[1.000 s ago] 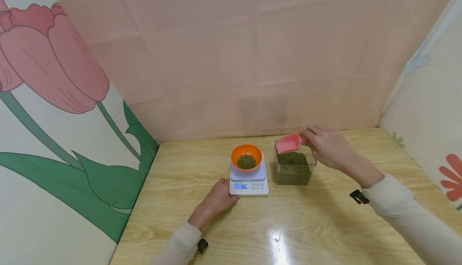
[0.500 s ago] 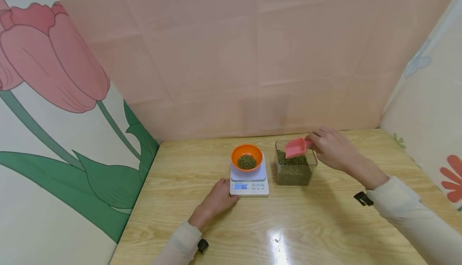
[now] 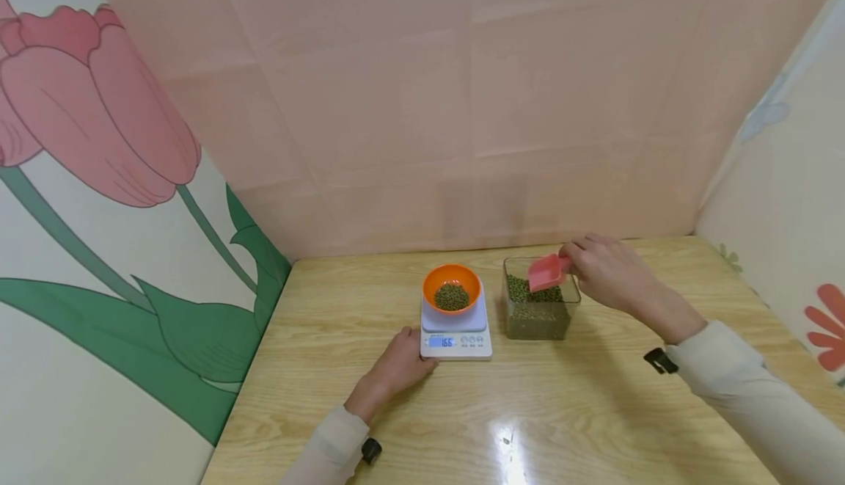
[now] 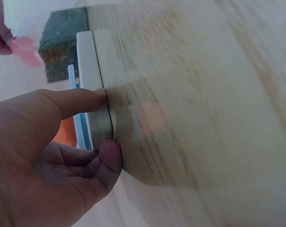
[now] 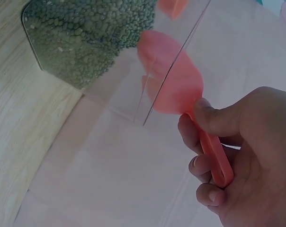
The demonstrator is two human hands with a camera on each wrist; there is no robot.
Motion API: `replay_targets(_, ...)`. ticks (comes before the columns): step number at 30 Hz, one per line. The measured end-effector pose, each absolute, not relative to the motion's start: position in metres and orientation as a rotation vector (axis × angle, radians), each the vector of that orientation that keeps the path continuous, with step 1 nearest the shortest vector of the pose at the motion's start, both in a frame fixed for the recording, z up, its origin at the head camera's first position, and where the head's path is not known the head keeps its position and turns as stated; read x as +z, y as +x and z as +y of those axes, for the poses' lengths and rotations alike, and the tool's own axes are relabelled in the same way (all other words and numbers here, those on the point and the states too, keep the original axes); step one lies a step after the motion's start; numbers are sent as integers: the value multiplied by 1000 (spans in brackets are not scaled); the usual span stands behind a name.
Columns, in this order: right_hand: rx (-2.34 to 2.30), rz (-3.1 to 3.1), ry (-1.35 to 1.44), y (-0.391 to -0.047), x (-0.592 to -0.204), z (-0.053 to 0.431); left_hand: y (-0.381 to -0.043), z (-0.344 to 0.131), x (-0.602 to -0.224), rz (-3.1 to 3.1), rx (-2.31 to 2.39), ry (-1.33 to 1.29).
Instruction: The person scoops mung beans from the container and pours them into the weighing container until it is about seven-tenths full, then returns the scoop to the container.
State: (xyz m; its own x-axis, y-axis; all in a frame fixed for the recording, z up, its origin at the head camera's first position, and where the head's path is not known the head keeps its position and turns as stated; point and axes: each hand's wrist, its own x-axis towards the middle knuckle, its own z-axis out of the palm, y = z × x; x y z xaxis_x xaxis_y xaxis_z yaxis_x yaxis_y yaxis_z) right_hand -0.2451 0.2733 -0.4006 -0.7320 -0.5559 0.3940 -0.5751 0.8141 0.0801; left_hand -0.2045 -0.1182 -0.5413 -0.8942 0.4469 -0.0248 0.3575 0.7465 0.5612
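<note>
My right hand [image 3: 604, 268] grips the handle of a pink scoop [image 3: 546, 272] over the open top of a clear rectangular container [image 3: 538, 329]. Green mung beans [image 5: 91, 28] partly fill that container. In the right wrist view, thumb and curled fingers wrap the scoop's handle; whether beans lie in the scoop I cannot tell. At the front left corner of a white kitchen scale [image 3: 455, 321], my left hand [image 3: 398, 364] holds on, thumb against the front edge and fingers curled beside it. An orange bowl [image 3: 452, 271] with some mung beans stands on the scale, whose display seems to read 166.
The wooden table [image 3: 343, 309] meets a pink sheet-covered wall [image 3: 370, 140] behind the scale and container. A flower-printed wall [image 3: 99, 103] rises on the left, another pale one on the right. The container stands just right of the scale.
My right hand has drawn the scoop slightly right and lower, from the container's back left edge toward its right side. The left hand, scale, bowl and display look unchanged.
</note>
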Motion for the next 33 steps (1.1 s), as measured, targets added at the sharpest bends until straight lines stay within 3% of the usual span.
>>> replay_targets(33,-12,-2658,862,-251,-416,260,-204,-119,-540,2788,853,636)
